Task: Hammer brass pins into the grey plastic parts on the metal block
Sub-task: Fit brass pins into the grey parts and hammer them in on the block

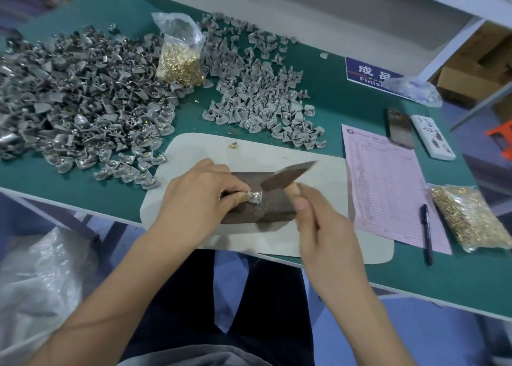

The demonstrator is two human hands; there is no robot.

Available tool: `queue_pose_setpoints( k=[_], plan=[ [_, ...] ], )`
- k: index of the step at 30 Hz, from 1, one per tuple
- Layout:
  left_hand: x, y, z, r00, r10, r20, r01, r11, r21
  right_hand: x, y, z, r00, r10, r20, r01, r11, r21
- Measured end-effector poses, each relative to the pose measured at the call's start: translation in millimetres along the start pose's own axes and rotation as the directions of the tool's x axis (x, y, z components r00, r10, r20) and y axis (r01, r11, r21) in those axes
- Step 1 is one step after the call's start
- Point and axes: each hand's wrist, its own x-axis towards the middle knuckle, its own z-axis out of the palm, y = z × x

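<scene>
A dark metal block (263, 210) lies on a beige mat (249, 155) at the table's front edge. On the block sits one grey plastic part (255, 197), pinched by the fingertips of my left hand (199, 196). My right hand (318, 221) grips the wooden handle of a hammer (288, 175), whose head hovers just above and right of the part. Whether a brass pin stands in the part is too small to tell. Two loose brass pins (233, 145) lie on the mat's far side.
Grey parts lie in a big pile (83, 94) at left and another pile (263, 94) behind the mat. An open bag of pins (180, 58) stands between them; a second bag (471, 218) lies at right. A pink form (388, 188), pen (426, 232), phone (400, 127) and remote (432, 137) lie right.
</scene>
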Motion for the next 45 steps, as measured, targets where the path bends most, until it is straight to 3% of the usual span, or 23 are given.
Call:
queue_pose_setpoints(
  k=[2, 4, 7, 11, 13, 15, 19, 23, 27, 30, 31, 34, 36, 38, 43, 45],
  plan=[
    [0.7, 0.0, -0.3, 1.0, 0.015, -0.006, -0.015, 1.0, 0.01, 6.1, -2.3, -4.3, 0.993, 0.005, 0.122, 0.009, 0.994, -0.11],
    [1.4, 0.4, -1.5, 1.0, 0.027, -0.016, -0.026, 0.999, 0.018, 13.0, 0.1, -13.2, 0.994, -0.018, 0.11, 0.039, 0.98, -0.194],
    [1.7, 1.0, -2.0, 0.999, 0.035, -0.02, -0.035, 0.999, 0.017, 14.9, -3.8, -16.2, 1.0, 0.0, -0.018, -0.002, 0.996, -0.092],
    [0.4, 0.3, -2.9, 0.998, 0.06, -0.022, -0.059, 0.998, 0.037, 9.9, -9.9, -9.9, 0.989, -0.033, 0.141, 0.06, 0.98, -0.192],
    [0.6, 0.3, -2.0, 0.998, 0.057, -0.023, -0.056, 0.998, 0.04, 11.0, -7.7, -12.1, 0.995, -0.061, 0.074, 0.076, 0.974, -0.213],
    [1.3, 0.1, -0.8, 0.999, 0.042, -0.03, -0.041, 0.999, 0.034, 9.9, -8.7, -10.9, 0.999, -0.043, 0.005, 0.043, 0.991, -0.124],
    [-0.8, 0.5, -1.8, 0.998, 0.052, -0.019, -0.051, 0.998, 0.03, 6.8, -11.5, -8.7, 0.991, -0.066, 0.119, 0.092, 0.968, -0.235],
    [0.3, 2.1, -2.8, 0.999, 0.035, -0.034, -0.034, 0.999, 0.032, 7.3, -10.1, -4.3, 0.997, -0.029, -0.068, 0.023, 0.996, -0.089],
    [-1.3, 1.8, -2.6, 0.999, 0.038, -0.007, -0.038, 0.998, 0.057, 4.8, -5.8, -3.3, 0.998, -0.018, 0.055, 0.027, 0.985, -0.169],
    [-1.5, 1.1, -2.2, 0.999, 0.053, -0.011, -0.052, 0.997, 0.052, 3.4, -3.5, -4.2, 0.989, 0.012, -0.144, -0.017, 0.999, -0.034],
    [-1.1, 1.0, -2.3, 0.998, 0.056, -0.012, -0.056, 0.997, 0.054, 2.7, -5.2, -2.4, 0.988, 0.025, -0.154, -0.025, 1.0, 0.0],
    [0.0, 0.4, -3.2, 0.997, 0.077, -0.014, -0.076, 0.995, 0.063, 1.1, -13.7, 1.5, 0.999, 0.018, 0.04, -0.013, 0.994, -0.109],
    [0.0, 0.2, -2.8, 0.997, 0.081, -0.012, -0.08, 0.995, 0.066, 1.9, -10.7, 0.2, 1.0, -0.016, -0.006, 0.015, 0.988, -0.151],
    [0.4, 0.1, -2.1, 0.998, 0.062, -0.016, -0.061, 0.996, 0.062, 0.5, -10.4, 0.5, 0.993, 0.001, -0.121, -0.006, 0.999, -0.044],
    [0.3, 0.9, -1.5, 0.999, 0.046, -0.015, -0.045, 0.995, 0.086, 6.5, -0.1, -6.3, 0.985, 0.113, 0.129, -0.104, 0.992, -0.076],
    [0.2, 0.9, -1.9, 0.999, 0.043, -0.019, -0.042, 0.996, 0.078, 13.1, 8.6, -16.1, 0.992, 0.121, 0.047, -0.116, 0.989, -0.095]
  ],
)
